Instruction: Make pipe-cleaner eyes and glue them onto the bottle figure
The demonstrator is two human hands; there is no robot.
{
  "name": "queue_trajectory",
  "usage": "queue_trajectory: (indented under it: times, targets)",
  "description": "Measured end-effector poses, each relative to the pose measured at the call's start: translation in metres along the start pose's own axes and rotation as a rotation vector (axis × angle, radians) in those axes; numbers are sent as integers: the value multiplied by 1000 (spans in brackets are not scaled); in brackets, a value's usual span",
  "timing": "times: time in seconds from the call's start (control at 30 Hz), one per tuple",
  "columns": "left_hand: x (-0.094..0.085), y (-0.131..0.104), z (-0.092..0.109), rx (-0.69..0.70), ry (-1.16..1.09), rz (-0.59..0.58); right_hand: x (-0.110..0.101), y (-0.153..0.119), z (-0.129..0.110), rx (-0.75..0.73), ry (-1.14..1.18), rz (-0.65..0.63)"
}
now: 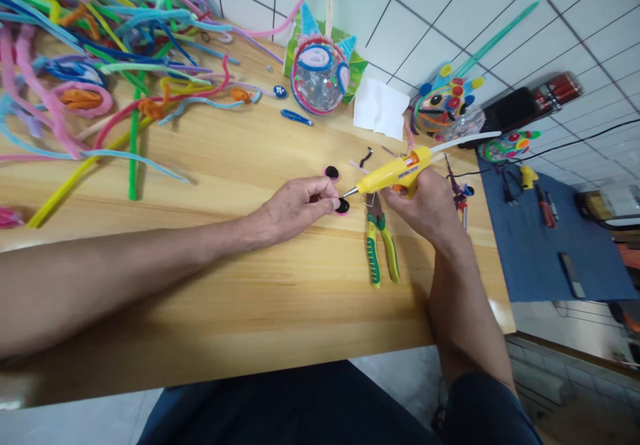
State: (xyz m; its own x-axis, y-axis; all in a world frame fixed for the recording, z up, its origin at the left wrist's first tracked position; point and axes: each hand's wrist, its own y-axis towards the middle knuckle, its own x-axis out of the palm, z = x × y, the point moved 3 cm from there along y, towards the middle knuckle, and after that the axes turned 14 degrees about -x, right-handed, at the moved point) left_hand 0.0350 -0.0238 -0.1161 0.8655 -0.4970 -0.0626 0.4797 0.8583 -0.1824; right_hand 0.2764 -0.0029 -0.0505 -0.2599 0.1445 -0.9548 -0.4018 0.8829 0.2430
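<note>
Discs: two, black with pink rims, mid-table, one farther off than the other.
Pipe cleaners: too many for me to count, heaped at far left.
Left hand: I have thumb and finger pinched on the nearer disc at its edge.
Decorated balls: three, toward the wall.
Pliers: one pair, beneath the gun.
Glue gun: one in my grasp, nozzle at the nearer disc.
Right hand: clasped around the glue gun.
Surface: pale wood table.
Room: white tiled wall; blue mat at right.
</note>
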Motion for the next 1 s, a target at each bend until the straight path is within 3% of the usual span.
queue_trajectory:
  times: [0.47, 1.0]
  targets:
    - [-2, 3, -5, -13, 12, 58, -3, -3, 5, -18, -8, 7]
    - [1, 2, -3, 34, 16, 6, 6, -3, 6, -21, -46, 25]
